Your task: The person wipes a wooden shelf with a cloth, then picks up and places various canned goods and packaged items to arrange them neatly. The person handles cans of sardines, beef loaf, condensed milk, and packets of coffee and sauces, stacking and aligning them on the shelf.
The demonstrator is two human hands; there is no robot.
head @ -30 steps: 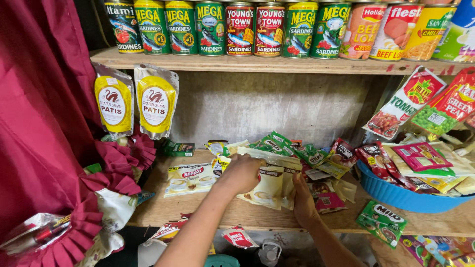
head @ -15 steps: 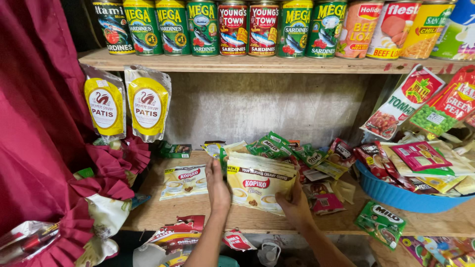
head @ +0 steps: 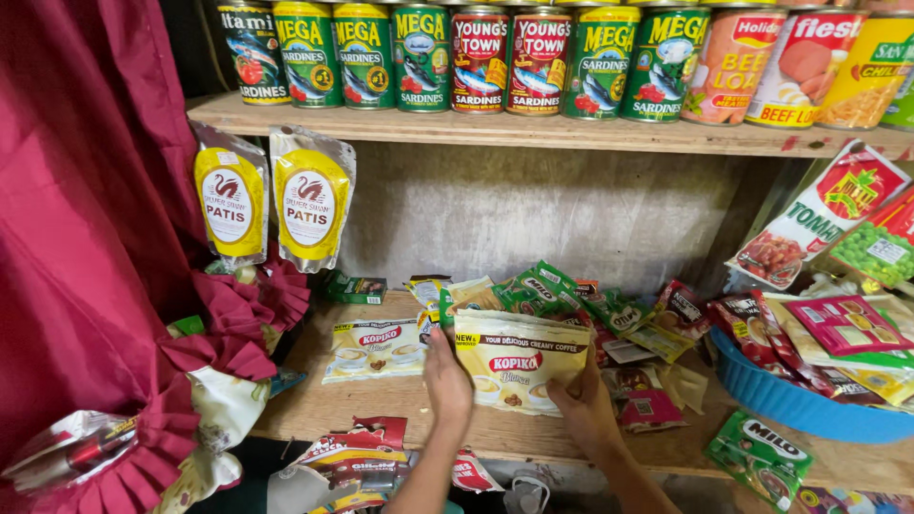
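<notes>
On the lower wooden shelf (head: 381, 405), beside a big maroon curtain (head: 86, 238), loose stock lies in a heap. Above, a row of tins (head: 533, 57) lines the upper shelf (head: 533, 131); two yellow sauce pouches (head: 271, 195) hang at the curtain's edge. To the right, a blue basin (head: 800, 405) holds mixed sachets.

Centre of the lower shelf: a stack of cream coffee sachets (head: 519, 362) stands upright on its bottom edge, tipped slightly back, held from both sides. Left hand (head: 447, 381) is pressed flat against the stack's left edge, fingers straight and close together. Right hand (head: 583, 405) grips the lower right corner, fingers curled, thumb on the front face. A single flat sachet (head: 373, 349) of the same kind lies just to the left.

Risk, as judged: the stack is squeezed only at its edges; uneven pressure could let the middle packets slide out, and the green sachets (head: 552, 290) behind could get knocked further back
</notes>
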